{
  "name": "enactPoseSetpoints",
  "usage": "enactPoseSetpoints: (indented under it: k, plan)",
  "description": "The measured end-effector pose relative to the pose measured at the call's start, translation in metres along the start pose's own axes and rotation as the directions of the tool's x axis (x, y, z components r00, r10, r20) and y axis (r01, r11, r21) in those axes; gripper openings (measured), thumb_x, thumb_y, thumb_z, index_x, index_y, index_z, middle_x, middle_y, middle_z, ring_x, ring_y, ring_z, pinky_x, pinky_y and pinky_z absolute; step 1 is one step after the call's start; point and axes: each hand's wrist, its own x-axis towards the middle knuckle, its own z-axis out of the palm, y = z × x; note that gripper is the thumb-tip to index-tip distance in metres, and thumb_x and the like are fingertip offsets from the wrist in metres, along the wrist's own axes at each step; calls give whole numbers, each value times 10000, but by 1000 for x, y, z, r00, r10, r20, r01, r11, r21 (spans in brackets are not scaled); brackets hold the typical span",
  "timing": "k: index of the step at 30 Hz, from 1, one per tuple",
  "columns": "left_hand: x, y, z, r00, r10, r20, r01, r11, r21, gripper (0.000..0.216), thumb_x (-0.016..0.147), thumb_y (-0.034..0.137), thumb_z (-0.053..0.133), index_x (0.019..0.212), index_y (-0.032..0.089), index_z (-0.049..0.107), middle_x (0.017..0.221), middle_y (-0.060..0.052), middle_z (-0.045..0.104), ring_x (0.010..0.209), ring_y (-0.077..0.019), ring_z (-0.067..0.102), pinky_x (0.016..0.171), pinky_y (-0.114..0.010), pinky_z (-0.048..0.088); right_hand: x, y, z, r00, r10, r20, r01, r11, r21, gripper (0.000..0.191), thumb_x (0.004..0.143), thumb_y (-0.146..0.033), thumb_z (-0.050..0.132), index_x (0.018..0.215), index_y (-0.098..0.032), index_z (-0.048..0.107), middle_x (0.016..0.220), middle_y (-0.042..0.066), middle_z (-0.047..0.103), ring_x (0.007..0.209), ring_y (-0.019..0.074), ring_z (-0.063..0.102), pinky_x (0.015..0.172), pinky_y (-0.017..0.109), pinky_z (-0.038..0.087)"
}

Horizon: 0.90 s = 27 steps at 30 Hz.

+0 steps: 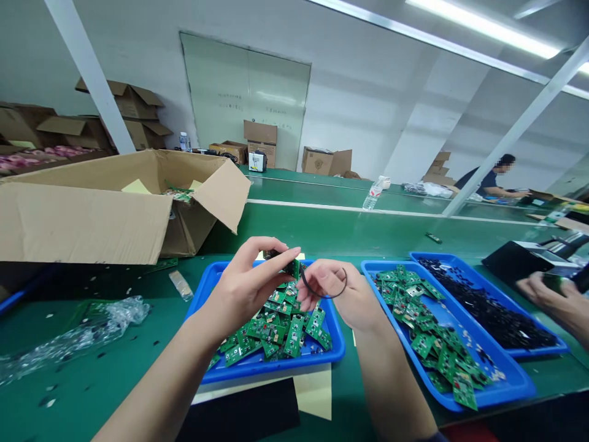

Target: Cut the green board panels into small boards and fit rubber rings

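Observation:
Above the middle blue tray [338, 350], my left hand [246, 279] pinches a small green circuit board [291, 267] between thumb and fingers. Its far end is partly hidden by the fingers. Close beside it, my right hand [343, 288] is curled, with a thin black loop [324, 297] at its fingers. One end of the loop comes near the board; whether it touches cannot be made out. Many loose green circuit boards [294, 336] lie heaped in the tray under both hands.
A second blue tray [501, 393] of boards stands right, beside a tray of small black parts [488, 307]. A co-worker's hands [552, 291] are at the right edge. An open carton [83, 221] and crumpled plastic wrap [124, 313] lie left. A bottle [375, 193] stands behind.

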Motion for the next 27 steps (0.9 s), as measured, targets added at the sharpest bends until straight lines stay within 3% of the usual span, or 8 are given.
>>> enactPoseSetpoints:
  k: [3,9,17,24,27]
  plan:
    - [-1,1,0,1000,15,7,-15,1000,13,423,837,95,553,1230,250,525,1026,-80,548,938,-177,581,737,-288,541,0,-2,4,999,37,32,-38,999,36,299,765,-437,636,672,-156,591,586,-2,612,485,89,573,475,210,476]
    - [1,1,3,1000,-4,21,5,999,-48,396,850,153,551,1237,235,527,926,-58,541,785,-136,573,645,-251,529,3,-1,4,994,65,89,-76,989,124,284,778,-410,605,652,-156,587,488,-34,555,392,70,507,418,194,415]
    - [0,-2,3,979,-91,184,123,977,-172,346,881,238,502,1223,217,557,902,-55,550,809,-138,564,680,-257,503,13,10,3,983,84,162,-124,959,255,281,699,-402,650,602,-157,553,443,-38,534,337,66,442,363,193,357]
    - [-1,5,11,938,-222,266,273,947,-171,361,929,237,393,1265,194,517,922,-60,549,851,-139,563,749,-266,496,17,19,10,1000,-4,11,1,981,195,277,716,-374,592,553,-187,469,444,-48,489,365,71,425,401,205,336]
    - [-1,10,16,925,-273,264,331,921,-208,343,935,261,362,1199,192,570,900,-53,564,823,-137,572,745,-262,493,19,25,13,992,-63,-109,66,998,20,233,712,-312,546,537,-191,451,447,-61,438,390,68,384,404,203,306]
